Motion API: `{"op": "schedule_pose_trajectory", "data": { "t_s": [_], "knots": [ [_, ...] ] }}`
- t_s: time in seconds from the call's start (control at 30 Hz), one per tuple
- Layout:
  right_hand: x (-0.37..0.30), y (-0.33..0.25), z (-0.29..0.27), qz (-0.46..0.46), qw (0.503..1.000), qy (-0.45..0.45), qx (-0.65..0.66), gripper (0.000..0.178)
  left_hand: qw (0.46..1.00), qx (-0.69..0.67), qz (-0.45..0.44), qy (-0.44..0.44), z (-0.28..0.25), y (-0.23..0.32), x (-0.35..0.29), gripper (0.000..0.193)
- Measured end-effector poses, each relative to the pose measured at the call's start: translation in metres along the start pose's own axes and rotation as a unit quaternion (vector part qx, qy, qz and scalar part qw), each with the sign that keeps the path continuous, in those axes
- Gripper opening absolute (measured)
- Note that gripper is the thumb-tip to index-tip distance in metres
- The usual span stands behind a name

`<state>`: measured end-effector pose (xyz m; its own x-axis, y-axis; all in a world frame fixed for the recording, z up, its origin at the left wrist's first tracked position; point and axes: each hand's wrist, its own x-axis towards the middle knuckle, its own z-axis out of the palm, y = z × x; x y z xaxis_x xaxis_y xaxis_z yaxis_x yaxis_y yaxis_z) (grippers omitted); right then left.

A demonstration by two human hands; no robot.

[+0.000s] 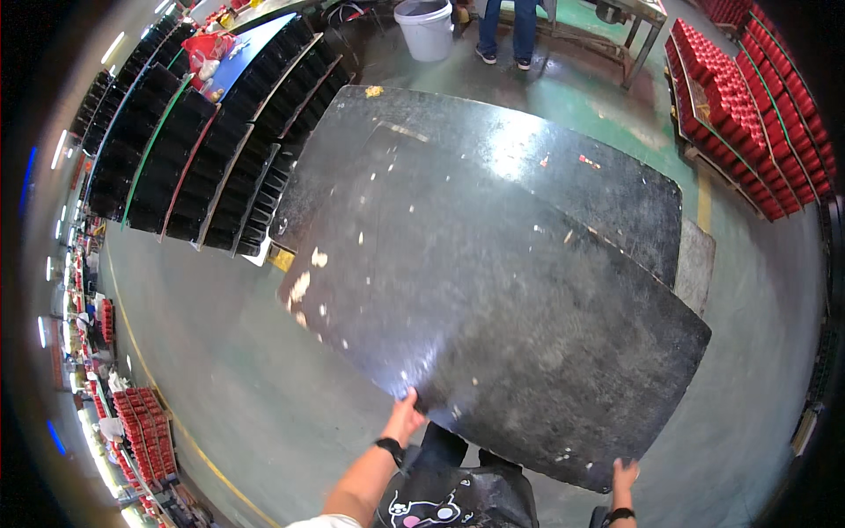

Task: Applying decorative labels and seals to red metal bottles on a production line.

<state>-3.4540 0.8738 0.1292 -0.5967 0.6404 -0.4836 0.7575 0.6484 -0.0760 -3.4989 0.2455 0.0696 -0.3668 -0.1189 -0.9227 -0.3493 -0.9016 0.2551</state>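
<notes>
A large dark board [493,290], scuffed and with pale chipped patches along its left edge, spans the middle of the view. My left hand [404,417] grips its near edge, thumb on top and the other fingers hidden below. At the near right corner my right hand [624,476] holds the same board, its fingers partly out of sight. Behind it, and partly covered by it, lies a second dark board [616,189] with small scraps on top. The held board sits turned at an angle to the one beneath.
Tall stacks of black containers [189,158] layered with thin sheets stand at the left. Red stacked goods [731,97] rest on pallets at the right. Beyond the boards are a white bucket [425,31], a metal-legged table [629,48] and a person's legs [508,31].
</notes>
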Motion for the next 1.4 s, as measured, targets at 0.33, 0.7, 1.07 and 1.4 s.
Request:
{"op": "schedule_pose_trajectory", "data": {
  "t_s": [0.33, 0.7, 1.07, 1.4],
  "knots": [
    [0.085, -0.437, -0.067, -0.519, 0.845, 0.129, -0.002, 0.079, 0.977, -0.185, -0.037, 0.099, -0.029, -0.028, 0.035, 0.066],
    [0.200, -0.515, -0.088, -0.465, 0.868, -0.141, 0.103, 0.036, 0.986, -0.155, 0.005, 0.063, -0.053, -0.062, 0.076, 0.084],
    [0.155, -0.538, -0.148, -0.425, 0.899, -0.011, 0.105, 0.079, 0.939, -0.309, -0.035, 0.145, 0.015, -0.010, 0.013, 0.084],
    [-0.149, -0.579, -0.284, -0.662, 0.696, 0.257, 0.101, 0.040, 0.911, -0.407, -0.006, -0.059, -0.006, 0.043, -0.049, 0.100]
  ]
}}
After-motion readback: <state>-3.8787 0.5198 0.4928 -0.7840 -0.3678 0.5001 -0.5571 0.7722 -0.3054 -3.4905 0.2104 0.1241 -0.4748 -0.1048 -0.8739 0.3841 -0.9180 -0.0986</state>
